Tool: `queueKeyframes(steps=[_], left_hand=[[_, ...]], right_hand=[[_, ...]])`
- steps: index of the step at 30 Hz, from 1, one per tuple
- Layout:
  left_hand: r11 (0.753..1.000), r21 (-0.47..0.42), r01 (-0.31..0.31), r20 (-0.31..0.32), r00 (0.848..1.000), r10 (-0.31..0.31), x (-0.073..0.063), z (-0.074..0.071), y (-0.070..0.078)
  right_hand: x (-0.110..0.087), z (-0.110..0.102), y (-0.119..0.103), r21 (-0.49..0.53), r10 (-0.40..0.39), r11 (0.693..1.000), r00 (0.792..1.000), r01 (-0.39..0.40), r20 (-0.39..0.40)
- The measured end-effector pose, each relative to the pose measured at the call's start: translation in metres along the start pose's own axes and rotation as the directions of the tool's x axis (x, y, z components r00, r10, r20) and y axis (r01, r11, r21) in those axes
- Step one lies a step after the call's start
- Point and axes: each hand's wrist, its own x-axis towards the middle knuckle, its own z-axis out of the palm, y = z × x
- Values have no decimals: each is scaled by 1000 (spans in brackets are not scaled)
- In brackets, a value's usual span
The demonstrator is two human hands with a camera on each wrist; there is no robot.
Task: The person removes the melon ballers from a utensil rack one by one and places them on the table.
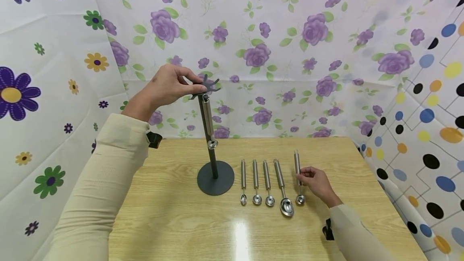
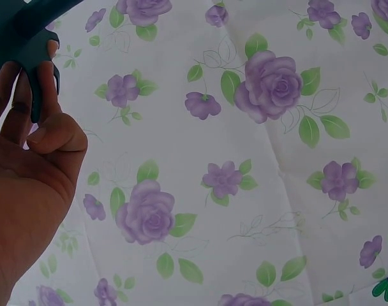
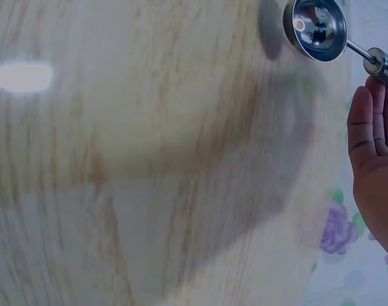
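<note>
My left hand [image 1: 169,85] pinches the edge of the dark hooked top [image 1: 210,85] of an upright stand. In the left wrist view, its fingers [image 2: 49,89] reach up around the hook arms. One steel melon baller [image 1: 208,118] hangs from a hook, bowl downward, beside the pole. To the right, my right hand [image 1: 319,182] holds another steel melon baller [image 1: 297,162] by the lower handle, its bowl toward me. The right wrist view shows that round bowl [image 3: 334,39] apart from its shadow on the wood; part of the handle is cut off there.
Left of the right hand lies a row of steel tools: a small oval scoop [image 1: 243,176], two round-bowled melon ballers [image 1: 255,176] and a larger oval scoop [image 1: 279,174]. The stand's round base [image 1: 216,188] rests on the wooden table [image 1: 174,220]. Patterned cloth walls [image 1: 275,71] enclose it.
</note>
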Motion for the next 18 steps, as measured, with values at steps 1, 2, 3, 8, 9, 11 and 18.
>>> queueKeyframes(steps=[1, 2, 3, 8, 9, 11, 18], left_hand=[[1000, -2, 1, 1, 1000, -1, 0, 0, 0], [1000, -1, 2, 1, 1000, -2, 0, 0, 0], [1000, -2, 2, 2, 1000, -2, 0, -1, 0], [1000, -2, 5, 1, 1000, -5, 0, -1, 0], [1000, -1, 4, 0, 1000, -4, 0, -1, 0], [1000, 2, 3, 0, 1000, -3, 0, -1, 0], [1000, -1, 7, 0, 1000, -7, -1, 0, 0]], right_hand=[[1, 1, 1, 1, 6, 1000, 1000, -6, -1], [1, 1, 2, 1, 10, 1000, 1000, -10, 2], [2, 2, 3, 1, 15, 1000, 1000, -15, 3], [5, 5, 7, 3, 22, 1000, 1000, -22, 19], [5, 6, 8, -2, 25, 1000, 999, -25, 20], [6, 6, 8, -8, 38, 999, 999, -38, 18], [11, 11, 11, -18, 91, 996, 996, -91, 11]])
